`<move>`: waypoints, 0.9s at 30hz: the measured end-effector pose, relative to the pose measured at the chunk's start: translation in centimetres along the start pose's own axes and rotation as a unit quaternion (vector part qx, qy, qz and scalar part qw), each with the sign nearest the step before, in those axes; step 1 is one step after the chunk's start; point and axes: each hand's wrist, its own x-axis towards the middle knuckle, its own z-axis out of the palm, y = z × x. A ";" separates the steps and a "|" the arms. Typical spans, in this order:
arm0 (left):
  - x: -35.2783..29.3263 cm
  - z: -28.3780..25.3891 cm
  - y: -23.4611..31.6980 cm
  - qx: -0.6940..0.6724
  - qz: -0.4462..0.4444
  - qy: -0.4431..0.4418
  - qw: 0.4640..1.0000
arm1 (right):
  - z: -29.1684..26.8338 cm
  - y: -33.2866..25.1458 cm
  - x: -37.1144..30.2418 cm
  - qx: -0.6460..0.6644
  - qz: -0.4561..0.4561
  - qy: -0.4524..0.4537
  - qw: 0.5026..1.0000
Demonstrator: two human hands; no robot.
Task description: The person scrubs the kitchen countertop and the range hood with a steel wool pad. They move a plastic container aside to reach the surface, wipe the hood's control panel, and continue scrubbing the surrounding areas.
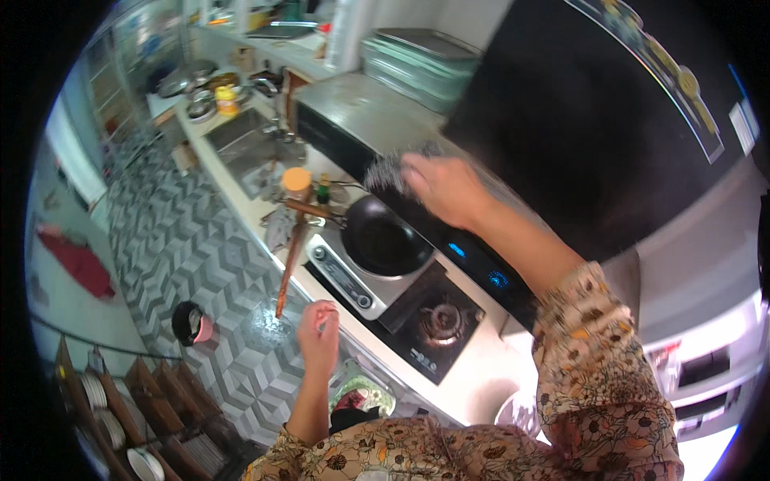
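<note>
My right hand (449,191) reaches out to the range hood, its fingers closed on a grey cloth (385,173) that is smeared by motion. The cloth lies at the hood's black front edge, below its steel top (361,100). Nearer to me, my left hand (319,327) is held in front of the counter's edge with the fingers curled in. Whether anything is inside those fingers is hidden. Between the hands, a black frying pan (387,236) with a wooden handle sits on a silver portable cooker (341,276).
A black gas hob (437,321) is to the right of the cooker. An orange-lidded jar (297,183) and a long wooden stick (290,264) are left of the pan, the stick jutting past the counter edge. Farther off is a steel sink (241,148). Glass containers (417,72) stand on the hood.
</note>
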 end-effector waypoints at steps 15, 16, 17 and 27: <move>0.8 4.8 4.0 -0.100 0.017 -0.078 0.992 | -3.0 5.8 -9.7 -0.088 0.157 -0.007 0.984; 0.7 6.3 4.5 -0.107 0.034 -0.120 0.986 | -3.7 5.6 -7.7 -0.078 0.163 -0.051 0.982; 0.7 6.9 4.8 -0.109 0.045 -0.125 0.985 | -3.3 4.9 -6.1 -0.047 0.213 -0.050 0.975; 0.5 5.7 5.0 -0.110 0.035 -0.132 0.984 | -10.3 7.6 -28.0 -0.196 0.312 -0.099 0.924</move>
